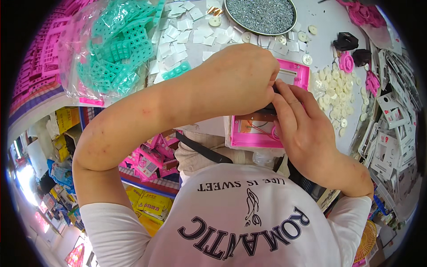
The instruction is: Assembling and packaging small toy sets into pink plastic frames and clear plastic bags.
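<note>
A pink plastic case (255, 143) lies open at the table's near edge, with a brown circuit board and thin red wires inside it. My left hand (247, 78) is closed in a fist over the case's left side, its fingertips hidden beneath it. From the right, my right hand (307, 127) lies across the case, its fingers bent together and meeting the left hand's thumb side. A dark piece (268, 109) shows partly under both hands, too covered to name. What either hand pinches is hidden.
Behind my hands stands a round metal tray (227, 10) of small screws, with white paper squares (180, 33) near it. Cream plastic discs (336, 95) lie to the right, beside stacked grey-white panels (389, 151). A bag of turquoise button pads (118, 49) sits at left.
</note>
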